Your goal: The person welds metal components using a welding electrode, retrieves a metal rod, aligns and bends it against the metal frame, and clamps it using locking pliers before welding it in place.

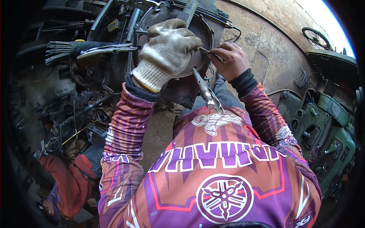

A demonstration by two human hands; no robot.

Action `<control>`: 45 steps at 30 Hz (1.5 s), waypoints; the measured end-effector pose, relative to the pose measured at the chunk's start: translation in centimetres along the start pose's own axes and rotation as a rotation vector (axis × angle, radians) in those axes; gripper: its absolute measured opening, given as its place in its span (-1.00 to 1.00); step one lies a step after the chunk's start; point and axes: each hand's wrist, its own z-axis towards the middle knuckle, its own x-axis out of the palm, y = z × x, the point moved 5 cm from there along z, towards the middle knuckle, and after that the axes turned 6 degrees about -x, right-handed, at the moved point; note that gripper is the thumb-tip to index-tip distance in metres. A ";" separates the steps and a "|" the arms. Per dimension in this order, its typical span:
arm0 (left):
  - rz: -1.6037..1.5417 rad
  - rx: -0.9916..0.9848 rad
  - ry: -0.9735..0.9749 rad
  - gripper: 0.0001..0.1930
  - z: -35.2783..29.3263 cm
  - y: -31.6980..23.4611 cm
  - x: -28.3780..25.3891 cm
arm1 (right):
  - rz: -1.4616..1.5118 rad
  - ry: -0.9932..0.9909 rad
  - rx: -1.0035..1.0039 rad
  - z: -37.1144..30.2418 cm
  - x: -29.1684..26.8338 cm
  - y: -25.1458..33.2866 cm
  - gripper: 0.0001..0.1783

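Rod, probably light and stiff, suits pinching near its ends; right hand clamps it between fingertips; gloved left hand curls at it, grip unclear.

Your floor looks brown and cracked. On your right sits a big green machine. Far off there's a dark wheel, and bright white light beyond it.

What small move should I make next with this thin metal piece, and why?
Perhaps firm up your gloved left grip on the thin metal piece: your bare right grip pinches it, while its other end meets the glove, where the hold is partly hidden and hard to judge.
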 end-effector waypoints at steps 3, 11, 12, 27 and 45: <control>-0.006 -0.009 0.011 -0.82 -0.1 0.1 0.0 | 0.010 0.006 0.009 0.0 0.1 -0.1 -0.85; -0.004 -0.008 0.042 -0.80 -0.1 0.1 -0.1 | -0.005 0.040 0.021 0.0 0.1 -0.1 -0.83; 0.015 -0.007 0.046 -0.80 -0.1 0.1 0.0 | -0.007 0.032 0.020 0.0 0.0 -0.1 -0.83; 0.100 -0.042 0.001 -0.65 -0.7 3.0 -5.2 | 0.025 -0.034 -0.035 -0.2 0.2 -0.2 -0.82; 0.118 -0.079 0.065 -0.80 -0.6 2.8 -2.9 | 0.035 0.009 0.060 -0.2 0.8 -0.5 -0.82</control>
